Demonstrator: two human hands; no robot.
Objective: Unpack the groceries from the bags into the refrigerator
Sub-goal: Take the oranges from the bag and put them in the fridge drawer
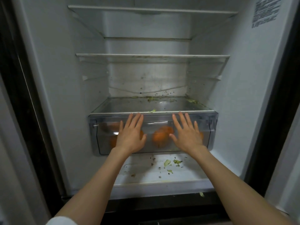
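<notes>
1. Two hands flat, fingers straight, grasping nothing: we see our left hand (pixel 130 134) and right hand (pixel 186 133) pressing the drawer (pixel 209 127) front.
2. Oranges (pixel 160 136) lie inside the drawer.
3. Beyond, the refrigerator (pixel 243 82) shelves (pixel 152 56).

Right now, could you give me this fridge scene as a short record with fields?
left hand: flat on the drawer front, fingers straight
right hand: flat on the drawer front
drawer: clear, holds oranges
shelves: bare
fridge floor: green leaf scraps, dark crumbs
</notes>
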